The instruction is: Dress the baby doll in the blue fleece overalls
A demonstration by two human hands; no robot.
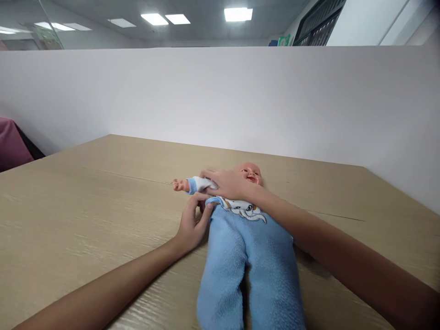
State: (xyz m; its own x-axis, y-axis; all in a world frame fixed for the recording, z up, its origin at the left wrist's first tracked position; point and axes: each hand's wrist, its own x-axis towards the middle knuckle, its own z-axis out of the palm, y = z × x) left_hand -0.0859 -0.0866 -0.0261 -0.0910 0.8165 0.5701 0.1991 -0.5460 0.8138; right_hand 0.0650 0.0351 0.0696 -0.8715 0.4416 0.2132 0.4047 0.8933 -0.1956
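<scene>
A baby doll (252, 174) lies on its back on the wooden table (85, 215), head away from me, dressed in a light blue fleece romper (247, 261) with a white printed chest. My left hand (192, 222) pinches the romper's edge at the doll's left side, under its outstretched arm (187, 184). My right hand (228, 183) reaches across the doll's chest, fingers closed on the white sleeve near the shoulder.
A white partition wall (220, 96) stands along the far edge and right side of the table. A pink-clothed person or object (12, 144) shows at the far left edge. Ceiling lights are above.
</scene>
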